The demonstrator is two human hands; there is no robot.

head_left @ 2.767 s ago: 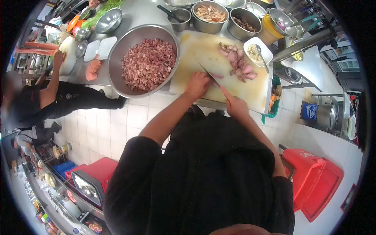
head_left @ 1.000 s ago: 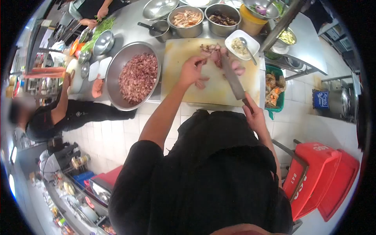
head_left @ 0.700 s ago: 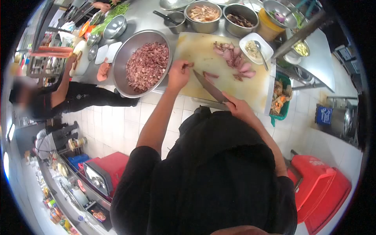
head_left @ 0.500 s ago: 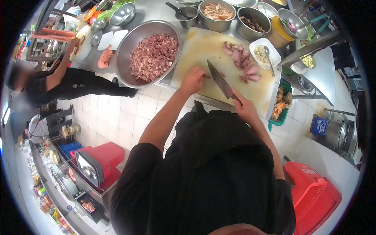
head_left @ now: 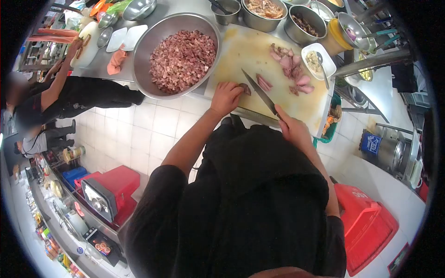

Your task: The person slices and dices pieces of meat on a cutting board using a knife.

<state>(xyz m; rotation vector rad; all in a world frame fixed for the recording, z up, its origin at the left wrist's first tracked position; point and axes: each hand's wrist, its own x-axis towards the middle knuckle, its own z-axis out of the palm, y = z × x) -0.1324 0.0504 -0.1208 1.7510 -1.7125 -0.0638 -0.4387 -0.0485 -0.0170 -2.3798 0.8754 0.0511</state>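
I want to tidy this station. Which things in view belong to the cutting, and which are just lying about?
In the job:
knife in the right hand
meat piece at the left hand
cutting board
meat pile on the board
probably the big bowl of diced meat

Seemingly lying about:
two white trays
red bin on the right

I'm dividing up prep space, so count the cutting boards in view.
2. One cutting board lies before the wearer, beside the large steel bowl; a second board lies at the picture's far left, by a co-worker's hand. Others may be hidden.
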